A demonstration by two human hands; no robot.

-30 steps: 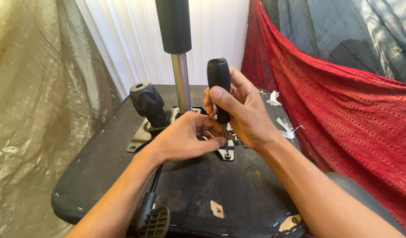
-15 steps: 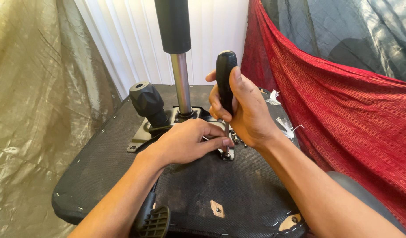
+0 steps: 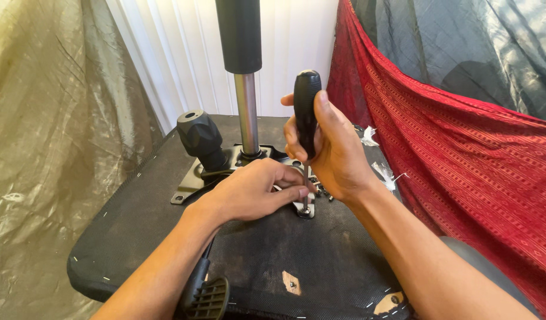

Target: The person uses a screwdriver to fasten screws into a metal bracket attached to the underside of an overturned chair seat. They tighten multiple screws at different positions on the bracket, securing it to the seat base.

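My right hand (image 3: 332,154) grips the black handle of a screwdriver (image 3: 307,106), held upright with its tip on a screw (image 3: 305,210) in the corner of a metal mounting plate (image 3: 193,186). My left hand (image 3: 255,189) rests on the plate, its fingertips pinched beside the screwdriver shaft near the screw. The plate sits on the black underside of an upturned chair seat (image 3: 136,207). A metal gas cylinder (image 3: 247,112) with a black sleeve rises from the plate's middle.
A black knob (image 3: 199,136) sticks up left of the cylinder. A black lever with a ribbed paddle (image 3: 208,296) lies at the seat's near edge. Red patterned cloth (image 3: 451,148) hangs right, olive plastic sheet (image 3: 48,148) left.
My right hand has lifted the screwdriver handle higher and stood it more upright over the screw. My left hand's fingers have shifted slightly toward the shaft.
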